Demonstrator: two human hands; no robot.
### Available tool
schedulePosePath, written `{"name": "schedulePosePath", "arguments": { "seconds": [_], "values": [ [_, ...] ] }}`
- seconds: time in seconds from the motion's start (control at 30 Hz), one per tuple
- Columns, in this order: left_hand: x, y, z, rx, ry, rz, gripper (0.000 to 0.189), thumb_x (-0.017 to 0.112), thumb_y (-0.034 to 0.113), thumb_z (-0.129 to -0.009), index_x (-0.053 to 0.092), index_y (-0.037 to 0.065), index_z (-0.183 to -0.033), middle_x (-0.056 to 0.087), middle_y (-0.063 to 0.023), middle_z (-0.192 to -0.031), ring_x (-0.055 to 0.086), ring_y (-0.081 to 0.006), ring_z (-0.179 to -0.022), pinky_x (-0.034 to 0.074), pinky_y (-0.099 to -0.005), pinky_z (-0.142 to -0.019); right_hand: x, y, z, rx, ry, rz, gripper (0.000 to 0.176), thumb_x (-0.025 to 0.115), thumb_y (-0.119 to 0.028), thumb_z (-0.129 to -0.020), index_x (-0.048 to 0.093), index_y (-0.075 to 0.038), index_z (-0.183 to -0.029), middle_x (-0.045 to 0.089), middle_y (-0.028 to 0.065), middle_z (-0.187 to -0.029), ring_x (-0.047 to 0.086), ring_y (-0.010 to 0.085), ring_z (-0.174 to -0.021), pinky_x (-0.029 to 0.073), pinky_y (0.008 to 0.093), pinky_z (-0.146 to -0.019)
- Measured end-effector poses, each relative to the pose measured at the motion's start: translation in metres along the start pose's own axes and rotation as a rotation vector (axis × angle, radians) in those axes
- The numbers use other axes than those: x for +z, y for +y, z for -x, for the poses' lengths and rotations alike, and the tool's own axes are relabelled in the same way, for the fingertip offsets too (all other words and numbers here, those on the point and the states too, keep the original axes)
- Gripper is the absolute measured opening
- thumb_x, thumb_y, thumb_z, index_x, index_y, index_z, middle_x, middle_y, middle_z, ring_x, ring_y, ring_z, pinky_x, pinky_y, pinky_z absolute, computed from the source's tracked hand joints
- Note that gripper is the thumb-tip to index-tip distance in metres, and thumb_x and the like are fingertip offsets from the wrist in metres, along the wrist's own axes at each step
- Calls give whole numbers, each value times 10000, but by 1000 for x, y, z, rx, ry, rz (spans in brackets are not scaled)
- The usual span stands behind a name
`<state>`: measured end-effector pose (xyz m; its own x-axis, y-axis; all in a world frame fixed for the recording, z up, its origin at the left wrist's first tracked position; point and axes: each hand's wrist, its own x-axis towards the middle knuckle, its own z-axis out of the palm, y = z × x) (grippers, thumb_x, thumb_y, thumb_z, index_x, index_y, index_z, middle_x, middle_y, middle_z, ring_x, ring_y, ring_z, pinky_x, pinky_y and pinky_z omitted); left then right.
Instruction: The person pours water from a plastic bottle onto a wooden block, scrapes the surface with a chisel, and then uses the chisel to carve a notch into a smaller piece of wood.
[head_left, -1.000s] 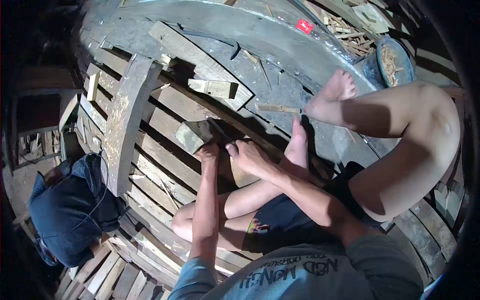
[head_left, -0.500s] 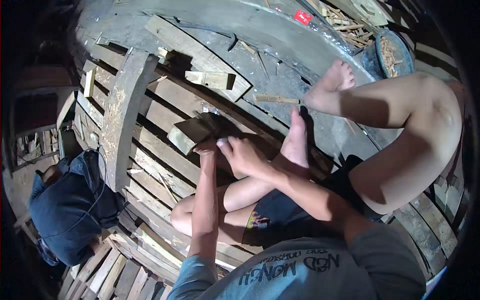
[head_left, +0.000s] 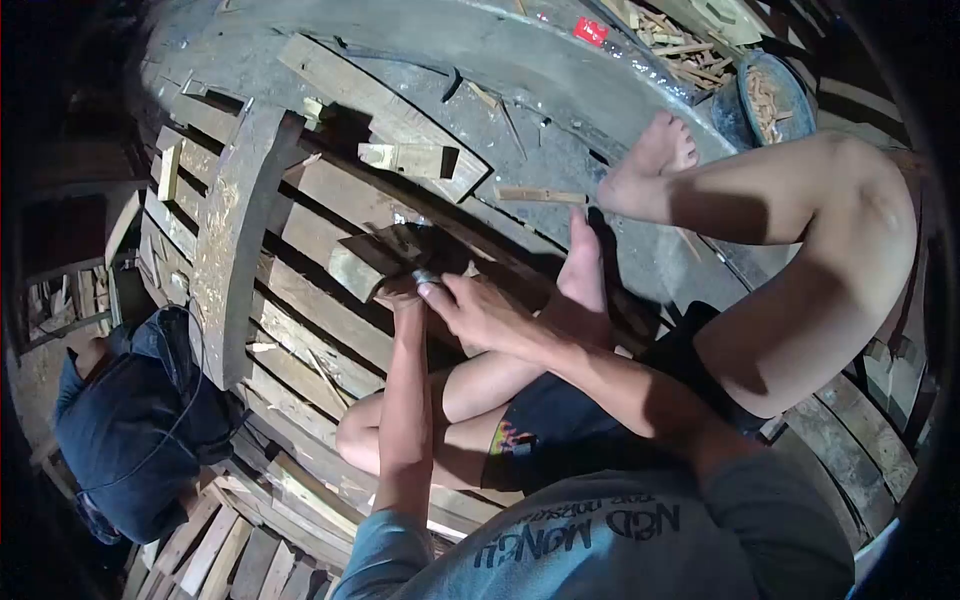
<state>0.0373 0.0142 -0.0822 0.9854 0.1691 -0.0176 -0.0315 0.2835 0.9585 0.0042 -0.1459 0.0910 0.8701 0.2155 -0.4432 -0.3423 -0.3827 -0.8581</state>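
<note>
Low over the slatted wooden floor, a short wooden block [head_left: 357, 270] has a pale cut end facing left and darker sides in shadow. My left hand [head_left: 402, 292] is closed at its near edge, the fingers partly hidden beneath. My right hand [head_left: 470, 305] is wrapped around a small hand tool [head_left: 422, 276] with a grey metal collar at the thumb. The collar is beside the block, just above my left hand. The tool's working end is dark and I cannot make out its kind.
A thick curved beam [head_left: 240, 240] covered with shavings lies at left. Beyond the block are a notched wood piece [head_left: 408, 160], a wide plank [head_left: 350, 95] and a stick [head_left: 545, 196]. A bucket [head_left: 748, 105] holds wood scraps. Dark blue clothing [head_left: 140, 430], perhaps on a person, is at lower left.
The view has shifted slightly. My right hand has turned a little, and the tool's metal collar now shows more clearly above my left hand. The block stays in nearly the same place.
</note>
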Motion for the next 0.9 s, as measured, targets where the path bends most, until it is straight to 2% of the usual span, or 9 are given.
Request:
{"name": "schedulePosePath", "arguments": {
  "seconds": [0.17,0.23,0.27,0.37,0.43,0.5,0.57,0.83,0.9],
  "values": [
    [-6,6,-9,33,15,-9,1180,627,864,-541,400,79,-1391,500,-133,-1328,540,-279,-1144,448,-469,-990,11,54,-25,103,20,60,465,441,-403,-977,612,21,-897,602,199,-589,623,297,-511,492,440,-531],
    [-3,2,-10,34,16,-1,1181,626,865,-540,399,79,-1393,498,-133,-1330,539,-280,-1146,446,-470,-991,-14,8,-13,205,-75,6,459,466,-398,-963,645,20,-900,636,283,-778,634,447,-755,490,516,-669],
    [-2,1,-6,17,12,-9,1182,625,866,-540,399,80,-1393,497,-133,-1331,538,-280,-1147,445,-471,-992,-12,5,-5,25,12,-14,458,464,-389,-966,629,34,-904,624,294,-787,627,441,-757,481,509,-678],
    [-2,8,-3,13,18,-28,1185,623,868,-538,397,81,-1395,494,-133,-1334,535,-281,-1149,442,-472,-995,9,14,-1,-12,29,-33,479,459,-400,-966,623,46,-905,614,305,-786,623,439,-744,472,516,-667],
    [-4,7,-7,30,25,-25,1187,622,869,-537,396,82,-1396,493,-133,-1336,533,-281,-1151,440,-473,-997,22,64,-20,77,80,53,485,467,-407,-963,616,51,-901,611,306,-788,622,446,-753,466,513,-667],
    [-2,2,-10,41,22,-27,1188,621,871,-537,396,83,-1397,491,-133,-1338,531,-282,-1153,438,-474,-999,-2,29,-17,259,-33,-12,445,466,-404,-968,604,19,-948,616,273,-764,610,448,-757,461,504,-657],
    [4,3,-1,9,23,-38,1190,620,872,-536,395,84,-1398,489,-133,-1340,530,-283,-1155,435,-475,-1000,2,12,0,-69,74,-44,444,468,-411,-968,603,11,-944,608,276,-766,601,455,-757,459,504,-651],
    [0,3,-9,36,33,-50,1197,616,877,-532,391,87,-1403,481,-134,-1348,523,-285,-1162,427,-479,-1008,0,29,-7,87,67,127,469,517,-419,-931,633,35,-942,643,298,-851,629,464,-799,488,523,-728],
    [3,7,-2,13,36,-63,1199,615,879,-531,390,88,-1404,479,-134,-1350,521,-286,-1164,425,-480,-1009,6,8,3,-96,117,34,455,494,-419,-941,612,19,-926,615,275,-757,622,448,-760,458,511,-639]
  ]
}}
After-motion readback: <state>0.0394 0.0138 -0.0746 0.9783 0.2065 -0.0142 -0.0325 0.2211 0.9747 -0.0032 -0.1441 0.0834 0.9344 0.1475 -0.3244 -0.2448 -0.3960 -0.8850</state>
